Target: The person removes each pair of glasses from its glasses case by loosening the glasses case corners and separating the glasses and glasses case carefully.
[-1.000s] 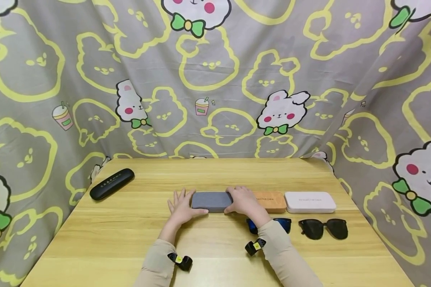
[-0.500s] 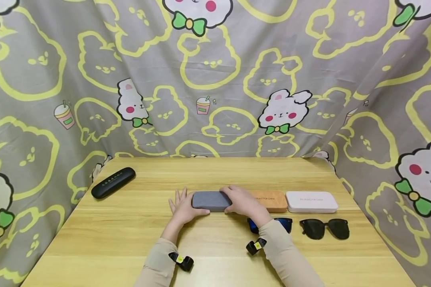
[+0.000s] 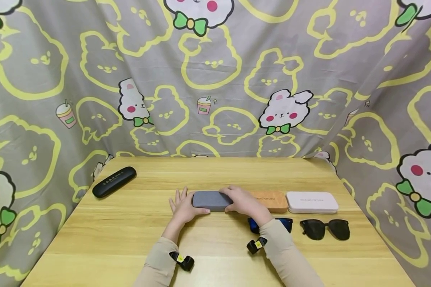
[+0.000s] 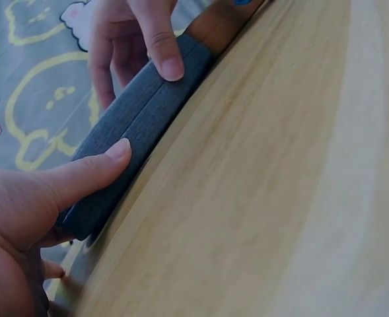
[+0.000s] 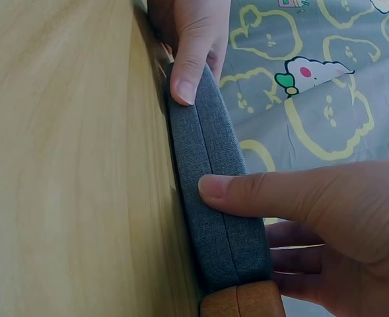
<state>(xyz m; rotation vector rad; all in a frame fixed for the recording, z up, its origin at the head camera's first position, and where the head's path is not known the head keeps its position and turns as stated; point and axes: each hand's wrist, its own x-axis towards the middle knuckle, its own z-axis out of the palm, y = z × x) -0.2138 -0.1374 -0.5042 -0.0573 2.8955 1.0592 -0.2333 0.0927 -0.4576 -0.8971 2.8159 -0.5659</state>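
Note:
A grey-blue fabric glasses case [image 3: 210,200] lies lengthwise on the wooden table between both hands. My left hand [image 3: 184,208] holds its left end, thumb against the front face and the other fingers spread past the end. Gripping the right part, my right hand [image 3: 244,201] has its thumb on the front face and its fingers over the back edge. The seam along the case front shows no gap in the right wrist view. An orange glasses case [image 5: 247,300] adjoins its right end, partly covered by my right hand in the head view.
To the right of the orange case lies a white glasses case [image 3: 311,202]. Blue-lensed sunglasses [image 3: 285,225], partly behind my right forearm, and black sunglasses [image 3: 313,230] lie in front of these. A black glasses case [image 3: 114,182] sits at the far left; a patterned curtain [image 3: 215,79] surrounds the table.
My right hand has shifted slightly left along the grey-blue case over the past second. My left hand keeps its place at the left end.

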